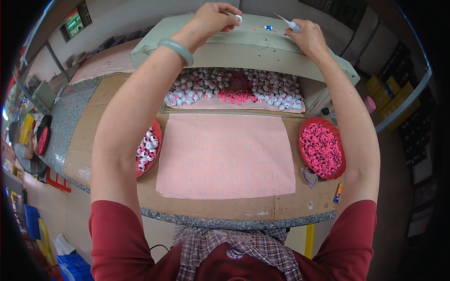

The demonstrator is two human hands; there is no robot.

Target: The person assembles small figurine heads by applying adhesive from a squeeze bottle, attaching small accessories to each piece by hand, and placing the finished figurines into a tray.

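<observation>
Both my arms reach far forward to the top of a pale green shelf. My left hand, with a green bangle on the wrist, pinches a small white round piece. My right hand holds a thin pointed white tool, tip aimed left. A small blue piece and a few pink specks lie on the shelf top between the hands. Under the shelf sits a heap of small white pieces with pink bits in its middle.
A pink sheet covers the bench in front of me. A red dish of white pieces stands at its left, a red dish of pink bits at its right. Another person sits far left. Blue crates stand on the floor.
</observation>
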